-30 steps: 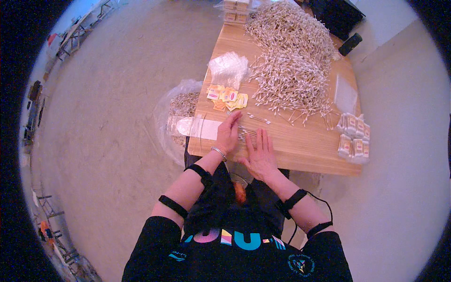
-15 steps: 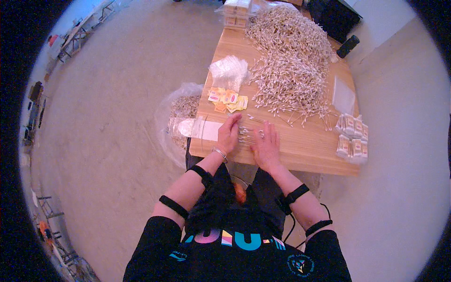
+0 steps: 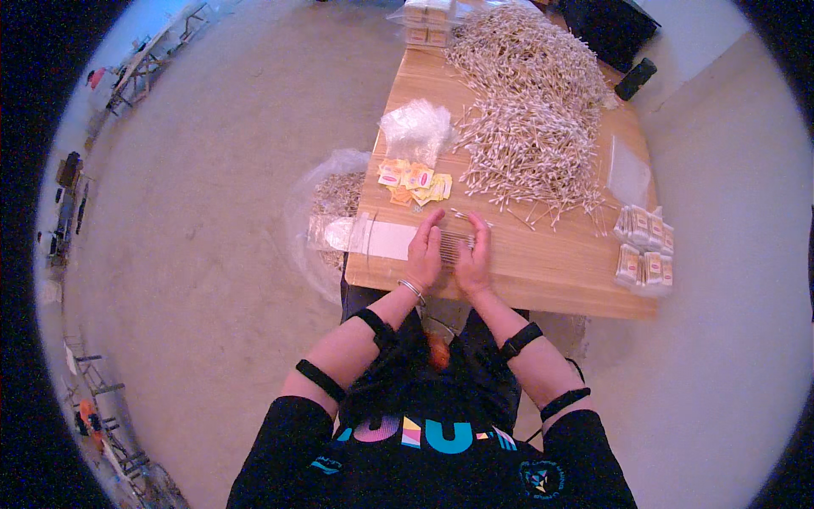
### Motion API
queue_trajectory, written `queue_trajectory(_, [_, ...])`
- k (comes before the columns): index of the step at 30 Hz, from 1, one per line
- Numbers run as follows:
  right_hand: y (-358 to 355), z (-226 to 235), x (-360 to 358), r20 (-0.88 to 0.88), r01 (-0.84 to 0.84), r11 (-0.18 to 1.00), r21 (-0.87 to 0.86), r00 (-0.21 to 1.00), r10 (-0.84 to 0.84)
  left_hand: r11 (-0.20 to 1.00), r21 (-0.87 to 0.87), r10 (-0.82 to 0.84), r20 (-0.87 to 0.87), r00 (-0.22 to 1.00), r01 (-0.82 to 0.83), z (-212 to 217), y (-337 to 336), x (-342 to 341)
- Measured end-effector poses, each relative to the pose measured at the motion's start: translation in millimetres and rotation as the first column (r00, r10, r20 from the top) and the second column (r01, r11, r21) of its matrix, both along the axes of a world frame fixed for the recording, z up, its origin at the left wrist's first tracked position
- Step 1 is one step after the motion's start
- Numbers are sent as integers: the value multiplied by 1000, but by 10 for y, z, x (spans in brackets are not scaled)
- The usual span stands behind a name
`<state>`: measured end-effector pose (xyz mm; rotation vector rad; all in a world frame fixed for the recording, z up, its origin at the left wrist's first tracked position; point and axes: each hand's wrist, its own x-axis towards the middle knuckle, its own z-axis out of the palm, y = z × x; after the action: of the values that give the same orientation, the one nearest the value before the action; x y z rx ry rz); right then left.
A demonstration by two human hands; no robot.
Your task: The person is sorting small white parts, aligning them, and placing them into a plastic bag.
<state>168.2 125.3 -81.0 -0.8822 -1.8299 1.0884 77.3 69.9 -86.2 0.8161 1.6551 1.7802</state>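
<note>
On the wooden table [image 3: 551, 267], just in front of me, a small row of cotton swabs [image 3: 456, 247] lies side by side between my hands. My left hand [image 3: 426, 252] stands on edge at the left ends of the swabs, fingers stretched out. Facing it, my right hand [image 3: 474, 257] is at their right ends, fingers also stretched and slightly curved. Parts of the swabs are hidden by the hands. One or two loose swabs [image 3: 459, 214] lie just beyond my fingertips. A white strip [image 3: 392, 240] touches or nearly touches my left hand on its left side.
A large heap of cotton swabs [image 3: 534, 110] covers the far table. Yellow printed cards [image 3: 416, 176] and clear plastic bags [image 3: 415, 127] lie at left. Packed swab bundles [image 3: 646, 246] sit at right, stacked packs [image 3: 426, 21] at the far left. A plastic sack [image 3: 337, 197] of swabs stands beside the table.
My right hand has turned from lying over the swabs to standing on edge at their right ends. My left hand has shifted slightly right, and the gap between the hands is narrower.
</note>
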Motion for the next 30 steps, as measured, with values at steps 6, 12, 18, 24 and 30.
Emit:
queue_trajectory(6, [75,35,92,382,-72,974,214,924,-16,998,34,46,84,995,-49,-9,13,0])
queue_trajectory(12, [91,1,26,205,1,950,312,976,-68,989,138,8,271,963,-47,-2,40,-17])
queue_trajectory(18, [281,75,247,486,37,926,377,843,-231,991,128,-1,247,969,-32,3,9,-29])
queue_trajectory(24, [415,136,199,525,-23,927,373,829,-191,997,70,6,188,982,-20,10,3,-28])
queue_trajectory(30, [505,109,132,552,-205,935,289,834,13,991,71,102,99,990,-109,19,10,-2])
